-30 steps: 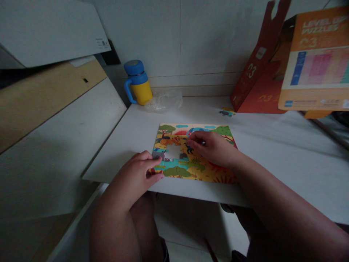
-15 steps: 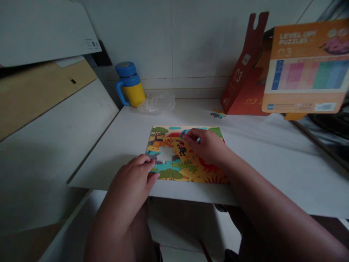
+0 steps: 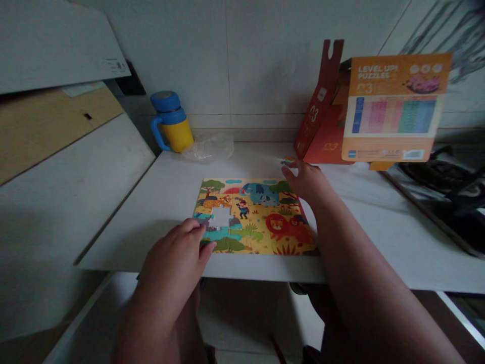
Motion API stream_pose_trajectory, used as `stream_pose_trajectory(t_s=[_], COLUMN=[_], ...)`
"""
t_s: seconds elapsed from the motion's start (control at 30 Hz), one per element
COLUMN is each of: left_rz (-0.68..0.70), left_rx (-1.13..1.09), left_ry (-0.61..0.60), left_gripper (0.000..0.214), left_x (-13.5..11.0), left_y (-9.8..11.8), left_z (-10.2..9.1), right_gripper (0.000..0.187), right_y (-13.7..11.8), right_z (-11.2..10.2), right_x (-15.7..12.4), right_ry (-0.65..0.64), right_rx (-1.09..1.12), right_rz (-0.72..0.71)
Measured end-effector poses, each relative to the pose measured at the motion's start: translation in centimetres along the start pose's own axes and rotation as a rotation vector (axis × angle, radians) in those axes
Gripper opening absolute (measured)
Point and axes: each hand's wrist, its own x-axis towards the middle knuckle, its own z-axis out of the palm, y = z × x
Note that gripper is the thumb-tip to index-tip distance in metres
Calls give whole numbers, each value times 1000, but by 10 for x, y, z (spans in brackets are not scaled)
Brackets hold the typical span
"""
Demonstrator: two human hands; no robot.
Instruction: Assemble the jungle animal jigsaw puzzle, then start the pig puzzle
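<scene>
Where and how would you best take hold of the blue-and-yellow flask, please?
Probably by its blue handle, coming from the left: the loop juts out on that side of the standing flask, while clear plastic lies at its lower right.

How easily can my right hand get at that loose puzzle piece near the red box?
Quite easily, it seems: your right hand is right at the loose puzzle piece, and the red box stands beside it, seemingly not blocking. Whether your fingers touch it, I can't tell.

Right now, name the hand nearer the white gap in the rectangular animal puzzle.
Left: the left hand is lower left of the gap; the right hand is farther, upper right.
</scene>
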Motion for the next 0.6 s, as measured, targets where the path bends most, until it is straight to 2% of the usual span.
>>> stream_pose_trajectory(t_s=[0.13,0.23,0.33,0.6], left_rz=[-38,-44,-43,-51], left_rx=[7,7,1,12], left_ry=[-40,-58,-59,-60], left_gripper=[28,28,30,27], left_x=[1,2,2,3], left_y=[4,5,5,7], left_z=[-3,-5,-6,-6], right_gripper=[53,55,54,51], right_y=[16,21,24,22], right_z=[4,8,13,26], right_x=[10,14,17,17], right_ry=[41,-31,-80,-94], right_rx=[-56,-89,-76,-82], right_rz=[23,31,18,-6])
